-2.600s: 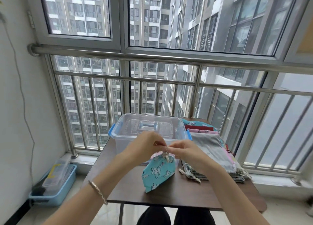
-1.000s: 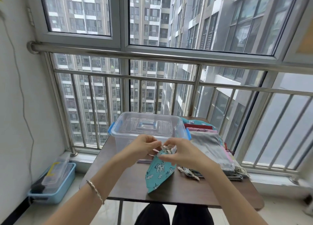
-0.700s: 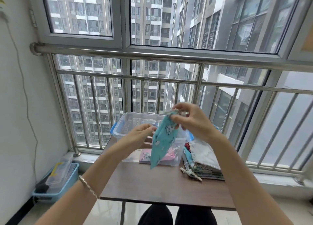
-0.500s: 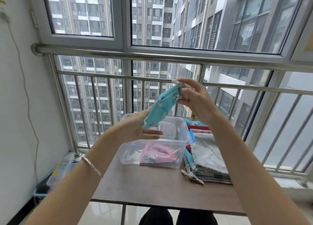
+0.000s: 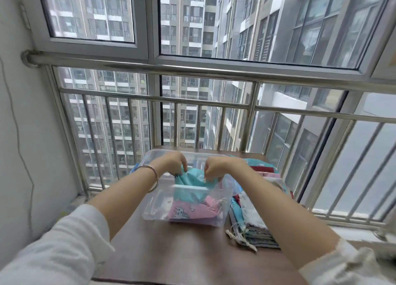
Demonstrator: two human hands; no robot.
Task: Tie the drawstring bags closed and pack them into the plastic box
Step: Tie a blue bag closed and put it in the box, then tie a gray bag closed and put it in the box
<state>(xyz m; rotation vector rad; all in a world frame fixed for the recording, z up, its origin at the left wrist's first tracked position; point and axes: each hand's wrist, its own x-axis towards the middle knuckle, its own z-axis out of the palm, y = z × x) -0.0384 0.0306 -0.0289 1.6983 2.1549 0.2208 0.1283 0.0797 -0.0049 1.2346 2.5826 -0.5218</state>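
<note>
**A:** How far along is the packing?

**B:** Early, I'd judge. Nearest on the brown table (image 5: 182, 254), a stack of bags (image 5: 255, 231) lies just right of the plastic box (image 5: 156, 209), its cords trailing loose off the front edge. Those all look untied and unpacked.

**A:** And inside the box?

**B:** A pink bag (image 5: 188, 213) with a cartoon print lies flat on the bottom, so that one is in. A teal bag (image 5: 190, 182) hangs partly inside, its lower end over the pink one.

**A:** Is the teal one let go?

**B:** No. The left hand (image 5: 171, 163) (the one with the bracelet (image 5: 154, 176)) pinches its top edge with fingers curled downward, and the right hand (image 5: 216, 169) pinches the other side the same way. The cloth is bunched and creased between them.

**A:** Is it knotted?

**B:** I cannot tell; the fingers hide the mouth of it. More coloured bags show past the right wrist, toward the railing (image 5: 214, 108), so most of the work remains.
</note>
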